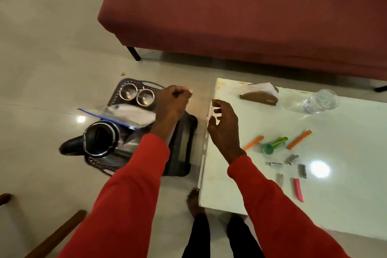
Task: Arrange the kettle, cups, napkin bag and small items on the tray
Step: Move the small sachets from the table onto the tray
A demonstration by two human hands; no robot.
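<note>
The tray (117, 165) sits on the floor (41, 48), and everything is placed from it. It holds the black kettle (98, 139) at its near end, the clear napkin bag (127, 114) with a blue zip strip across its middle, and two steel cups (137, 93) side by side at its far end; both cups look empty. The left hand (172, 100) hovers over the tray's right side, fingers curled, seemingly pinching something small and pale. The right hand (223, 123), loosely curled and grasping nothing, hangs at the edge of the white surface (345, 205) right of the tray, where small items (291, 159), a napkin holder (259, 95) with napkins, and a clear glass (320, 100) lie.
</note>
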